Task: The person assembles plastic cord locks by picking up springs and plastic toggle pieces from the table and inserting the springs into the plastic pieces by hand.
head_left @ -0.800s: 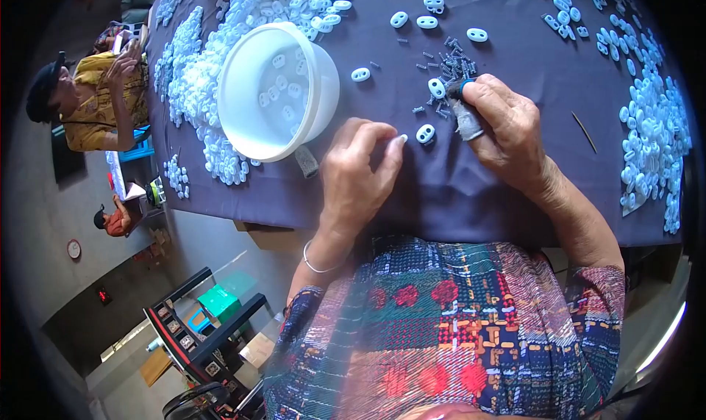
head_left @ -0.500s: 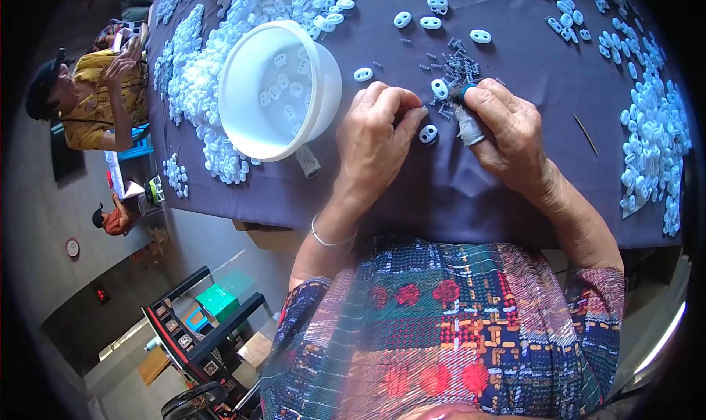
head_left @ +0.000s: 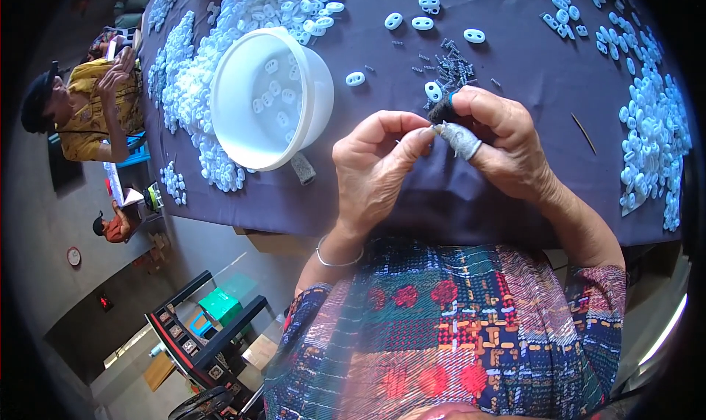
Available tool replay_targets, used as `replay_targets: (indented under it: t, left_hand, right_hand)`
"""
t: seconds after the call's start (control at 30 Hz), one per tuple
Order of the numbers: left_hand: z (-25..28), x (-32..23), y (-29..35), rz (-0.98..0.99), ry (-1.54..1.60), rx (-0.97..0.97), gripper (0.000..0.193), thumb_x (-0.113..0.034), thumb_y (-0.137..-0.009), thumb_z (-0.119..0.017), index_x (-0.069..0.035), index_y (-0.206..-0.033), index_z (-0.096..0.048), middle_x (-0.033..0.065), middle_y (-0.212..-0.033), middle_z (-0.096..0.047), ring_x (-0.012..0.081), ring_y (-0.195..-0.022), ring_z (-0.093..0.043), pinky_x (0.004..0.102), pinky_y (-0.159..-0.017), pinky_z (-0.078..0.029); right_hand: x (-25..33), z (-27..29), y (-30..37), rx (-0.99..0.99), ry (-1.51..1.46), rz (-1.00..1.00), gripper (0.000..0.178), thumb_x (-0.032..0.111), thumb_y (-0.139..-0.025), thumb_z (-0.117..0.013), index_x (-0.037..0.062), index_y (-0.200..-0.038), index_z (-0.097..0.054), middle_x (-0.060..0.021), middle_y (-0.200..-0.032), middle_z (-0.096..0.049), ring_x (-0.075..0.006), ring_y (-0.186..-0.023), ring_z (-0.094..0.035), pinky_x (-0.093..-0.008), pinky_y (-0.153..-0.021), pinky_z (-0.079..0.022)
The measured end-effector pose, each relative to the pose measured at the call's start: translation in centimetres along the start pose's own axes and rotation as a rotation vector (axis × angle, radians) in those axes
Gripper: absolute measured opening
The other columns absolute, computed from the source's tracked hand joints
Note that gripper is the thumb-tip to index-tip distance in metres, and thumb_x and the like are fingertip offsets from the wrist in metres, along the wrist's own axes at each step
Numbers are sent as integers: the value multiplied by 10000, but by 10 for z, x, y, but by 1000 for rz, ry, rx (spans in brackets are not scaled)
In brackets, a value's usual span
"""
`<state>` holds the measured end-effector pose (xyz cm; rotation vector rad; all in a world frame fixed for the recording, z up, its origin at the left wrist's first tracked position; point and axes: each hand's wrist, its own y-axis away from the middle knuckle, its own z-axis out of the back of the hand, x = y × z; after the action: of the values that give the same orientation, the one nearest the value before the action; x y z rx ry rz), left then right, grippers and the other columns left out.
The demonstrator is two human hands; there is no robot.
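Note:
Both hands meet fingertip to fingertip over the purple cloth. My left hand (head_left: 371, 166) is closed in a pinch, thumb against index finger. My right hand (head_left: 511, 141) pinches too; its thumb has a greyish wrap (head_left: 460, 140) and its index fingertip a dark cover (head_left: 442, 111) with a blue band. Whatever is between the fingertips is too small and covered to make out. Just beyond the fingers lies a white oval two-hole cord-lock piece (head_left: 433, 91), beside a pile of small metal springs (head_left: 457, 69). Another white oval piece (head_left: 355, 79) rests beyond my left hand.
A white plastic tub (head_left: 318, 100) with a few oval pieces inside stands left, against a large heap of white pieces (head_left: 195, 97). More white pieces (head_left: 654, 155) lie at the right edge, near a thin brown stick (head_left: 584, 133). Other people (head_left: 92, 111) sit at far left.
My right hand has shifted left and its fingertips now meet my left hand's. The white oval piece that lay between the hands no longer shows on the cloth.

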<state>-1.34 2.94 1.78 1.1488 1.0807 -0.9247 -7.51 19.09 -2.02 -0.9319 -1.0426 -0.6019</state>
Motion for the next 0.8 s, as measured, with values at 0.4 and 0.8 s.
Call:
replay_targets:
  t: [0.4,0.8]
  left_hand:
    - [-2,7,-2,41,124,-38,134,-110,-868,-621,6,-931,-598,16,-783,-610,51,-667,-548,168,-545,-426]
    - [-3,20,-12,-730,-634,-96,129,2,-740,-668,-25,-829,-578,116,-785,-561,257,-695,-546,338,-591,-435]
  right_hand:
    - [3,5,2,65,-185,-271,127,-2,-824,-595,-24,-947,-575,30,-819,-548,-30,-762,-498,-181,-679,-427]
    - [1,7,2,109,-273,-413,154,9,-816,-622,-19,-963,-584,34,-856,-562,-20,-795,-512,-173,-700,-437]
